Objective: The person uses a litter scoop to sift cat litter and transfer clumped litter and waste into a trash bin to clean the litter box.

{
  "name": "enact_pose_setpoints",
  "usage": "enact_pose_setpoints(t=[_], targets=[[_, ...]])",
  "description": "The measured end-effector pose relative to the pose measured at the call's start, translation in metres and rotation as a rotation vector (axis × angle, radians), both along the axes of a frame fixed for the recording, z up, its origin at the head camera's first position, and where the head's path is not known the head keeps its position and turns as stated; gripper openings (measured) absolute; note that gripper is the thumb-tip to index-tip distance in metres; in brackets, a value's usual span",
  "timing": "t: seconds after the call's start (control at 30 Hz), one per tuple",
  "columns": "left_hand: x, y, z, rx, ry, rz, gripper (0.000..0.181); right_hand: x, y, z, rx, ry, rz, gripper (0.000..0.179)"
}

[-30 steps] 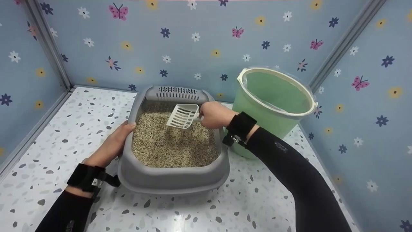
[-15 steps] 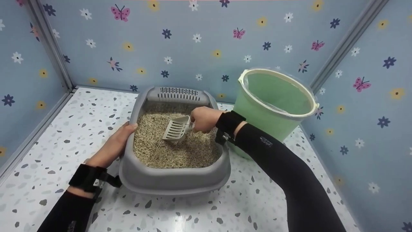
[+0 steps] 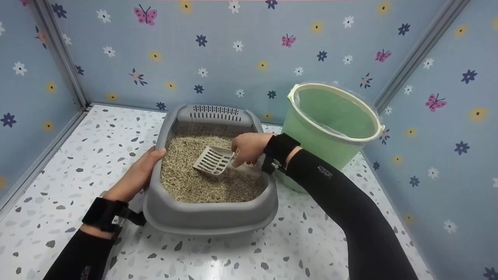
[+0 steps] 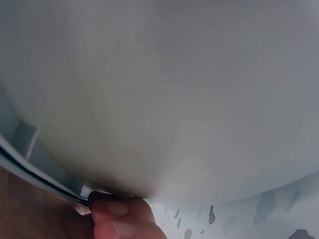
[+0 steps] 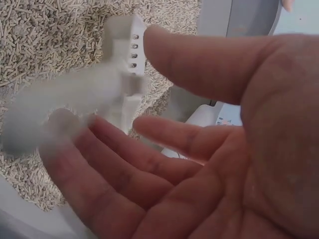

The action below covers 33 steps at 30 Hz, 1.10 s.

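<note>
A grey litter box [image 3: 210,217] holds pale pellet litter [image 3: 206,191]. My left hand [image 3: 138,171] grips its left rim, thumb on top; in the left wrist view the fingertips [image 4: 124,216] curl up under the rim. A slotted white litter scoop [image 3: 213,160] lies tilted at the litter's surface, its head pointing left. Close beside its handle, my right hand [image 3: 249,147] is spread over the right part of the box. The right wrist view shows the palm and extended fingers [image 5: 119,174], with the blurred scoop handle [image 5: 65,107] loose beyond them.
A green bucket [image 3: 311,144] with a cream rim and a clear liner stands right of the box, behind my right forearm. Flower-patterned walls [image 3: 233,54] enclose the speckled white tabletop [image 3: 311,245] at the back and sides.
The scoop has come down from above the litter to its surface, and my right hand has loosened from its handle. My left hand has stayed on the rim.
</note>
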State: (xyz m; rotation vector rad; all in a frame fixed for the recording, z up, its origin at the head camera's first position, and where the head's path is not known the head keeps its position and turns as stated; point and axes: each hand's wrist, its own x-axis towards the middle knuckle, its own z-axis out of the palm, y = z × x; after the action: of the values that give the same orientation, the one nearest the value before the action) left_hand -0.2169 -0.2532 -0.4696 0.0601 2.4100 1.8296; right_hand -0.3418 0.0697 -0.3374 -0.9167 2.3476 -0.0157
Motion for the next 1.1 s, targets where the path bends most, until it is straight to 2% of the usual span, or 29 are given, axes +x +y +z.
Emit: enact_pose_setpoints(t=[0.1, 0.23, 0.33, 0.53, 0.67, 0.83, 1.03, 1.1], targets=[[0.0, 0.0, -0.001, 0.002, -0.012, 0.002, 0.09, -0.002, 0.003, 0.001, -0.022, -0.037, -0.015, 0.062], [0.0, 0.0, -0.001, -0.003, -0.03, 0.003, 0.092, -0.004, 0.009, 0.006, -0.07, 0.014, 0.021, 0.06], [-0.001, 0.001, -0.002, -0.005, -0.033, 0.003, 0.093, -0.003, 0.02, 0.012, -0.152, 0.05, 0.015, 0.058], [-0.001, 0.001, -0.003, -0.015, -0.023, -0.002, 0.091, 0.015, 0.059, 0.021, -0.448, 0.136, -0.067, 0.046], [-0.001, 0.0, -0.003, -0.007, -0.013, -0.006, 0.09, 0.033, 0.09, 0.019, -0.664, 0.14, -0.128, 0.038], [-0.001, -0.002, -0.002, 0.051, 0.009, -0.025, 0.087, 0.044, 0.117, 0.004, -0.855, 0.185, -0.225, 0.033], [-0.001, -0.001, -0.002, 0.073, 0.026, -0.032, 0.084, 0.05, 0.13, -0.029, -0.91, 0.343, -0.333, 0.026], [-0.001, 0.0, -0.001, 0.077, 0.021, -0.03, 0.084, 0.051, 0.131, -0.04, -0.921, 0.368, -0.38, 0.023]])
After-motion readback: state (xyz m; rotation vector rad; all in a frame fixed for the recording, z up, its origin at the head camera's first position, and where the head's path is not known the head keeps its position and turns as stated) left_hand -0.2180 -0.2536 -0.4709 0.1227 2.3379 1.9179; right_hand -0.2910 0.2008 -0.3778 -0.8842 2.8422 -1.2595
